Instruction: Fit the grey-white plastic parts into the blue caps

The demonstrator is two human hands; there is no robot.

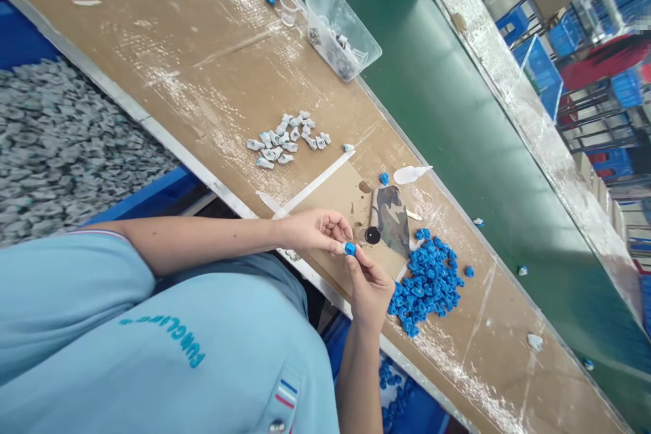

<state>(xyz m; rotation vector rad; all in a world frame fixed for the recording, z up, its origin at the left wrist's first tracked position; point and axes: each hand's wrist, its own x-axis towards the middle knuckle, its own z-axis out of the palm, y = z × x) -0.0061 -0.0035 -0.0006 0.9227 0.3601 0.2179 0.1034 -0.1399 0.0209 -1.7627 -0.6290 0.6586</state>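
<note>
In front of my body, both hands meet at a small blue plastic part [350, 249]. My left hand [321, 229] pinches its left side, where a pale bit shows at the thumb tip; its other fingers are curled. From the other side, my right hand [371, 288] grips it between thumb and forefinger. Just beyond the fingers is a small round container with a black top [373, 235], beside a camouflage-patterned flat piece [391, 217]. A heap of blue plastic parts [430, 281] lies right of my right hand. Farther up the table are several grey-white parts [285, 139].
A clear plastic box [343, 37] with small items stands at the table's far edge, beside a small clear cup [289, 10]. A white pointed piece [411, 174] lies near the green belt [437, 88]. A blue bin of grey parts [66, 142] is at left.
</note>
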